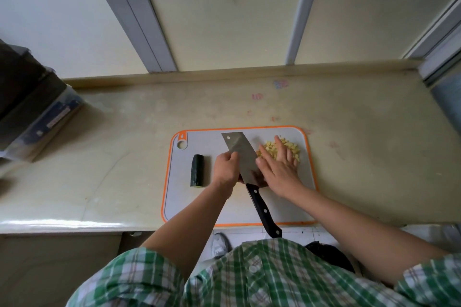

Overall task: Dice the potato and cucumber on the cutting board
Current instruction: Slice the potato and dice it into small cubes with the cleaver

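Steel cleaver (240,154); blurred box label (57,115)

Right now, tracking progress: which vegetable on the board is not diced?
The cucumber, one solid dark green piece at the board's left; the potato is a yellow diced pile at the right.

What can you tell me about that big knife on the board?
The cleaver has a broad rectangular steel-looking blade with a small hole in its far corner, and a black riveted handle that juts past the cutting board's near edge, unheld. Its flat side faces up. The left hand grips the blade's left edge; the right hand's straight fingers lie across its right edge and the diced potato.
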Motion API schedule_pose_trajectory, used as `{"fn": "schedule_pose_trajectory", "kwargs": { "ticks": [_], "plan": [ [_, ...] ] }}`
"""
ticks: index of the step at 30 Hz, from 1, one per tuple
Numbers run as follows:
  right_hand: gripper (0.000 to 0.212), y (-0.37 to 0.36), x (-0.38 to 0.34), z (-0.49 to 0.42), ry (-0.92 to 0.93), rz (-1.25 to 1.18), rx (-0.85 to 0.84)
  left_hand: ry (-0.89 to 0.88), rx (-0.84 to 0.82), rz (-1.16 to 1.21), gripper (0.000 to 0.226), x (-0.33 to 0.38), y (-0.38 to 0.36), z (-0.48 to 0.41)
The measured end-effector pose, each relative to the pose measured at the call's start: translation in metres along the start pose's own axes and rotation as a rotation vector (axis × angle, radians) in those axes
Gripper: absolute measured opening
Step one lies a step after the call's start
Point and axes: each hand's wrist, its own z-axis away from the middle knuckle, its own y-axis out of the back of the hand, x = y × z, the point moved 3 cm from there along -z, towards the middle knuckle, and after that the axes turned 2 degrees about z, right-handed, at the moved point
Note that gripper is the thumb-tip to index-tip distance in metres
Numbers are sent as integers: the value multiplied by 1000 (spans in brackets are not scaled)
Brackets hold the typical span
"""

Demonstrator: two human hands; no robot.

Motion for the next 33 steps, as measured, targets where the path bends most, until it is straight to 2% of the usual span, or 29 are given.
{"fn": "schedule_pose_trajectory", "kwargs": {
  "ticks": [2, 5, 6, 9, 12, 15, 18, 19, 21, 22, 23, 25, 28, 33],
  "plan": [
    [53, 0, -5, 0, 71, 15, 12, 1, 4, 3, 27, 1, 3, -1],
    [48, 1, -6, -3, -5, 77, 11, -1, 13, -1, 28, -2, 6, -5],
    [51, 3, -7, -2, -9, 75, 47, -4, 20, 3, 29, -2, 8, -6],
    [72, 8, -21, 4, 139, -11, 110, -9, 58, 35, 28, -3, 14, -10],
    [81, 5, -36, 13, 176, 17, -24, -16, 82, 38, 25, -3, 18, -15],
    [68, -1, -42, 15, 165, 49, -97, -50, 41, 49, 26, 1, 17, -16],
    [48, 0, -33, 9, 117, -109, 48, -79, -38, 22, 28, 7, 14, -13],
    [36, 2, -27, 4, 90, -148, 109, -126, -43, -93, 31, 9, 15, -13],
    [12, 9, -12, -2, -32, -333, 174, -307, -12, -590, 35, 8, 20, -14],
    [14, 13, -7, -3, -103, -466, 167, -386, 9, -815, 36, 4, 21, -16],
    [19, 17, -1, -3, -157, -577, 146, -417, 21, -902, 38, -1, 23, -19],
    [28, 23, 4, -1, -177, -695, 96, -321, -1, -837, 38, -9, 26, -25],
    [34, 22, 7, 2, -154, -732, 32, -131, -47, -486, 44, -14, 29, -27],
    [32, 12, 14, -1, -229, -705, -6, -170, -31, -452, 46, -10, 28, -23]
  ]
}}
